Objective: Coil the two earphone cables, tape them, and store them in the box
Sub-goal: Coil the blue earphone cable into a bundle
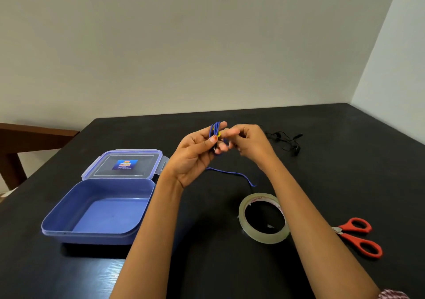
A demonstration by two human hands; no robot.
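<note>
My left hand holds a blue earphone cable wound in loops around its fingers, above the middle of the black table. My right hand pinches the same cable beside the loops. A loose blue tail trails down onto the table below the hands. The black earphone cable lies uncoiled on the table to the right, beyond my right hand. The blue box stands open and empty at the left. A roll of clear tape lies flat near my right forearm.
The box's clear lid with blue clips lies behind the box. Red-handled scissors rest at the right, partly hidden by my right forearm. A wooden chair stands past the table's left edge. Walls close the back and right.
</note>
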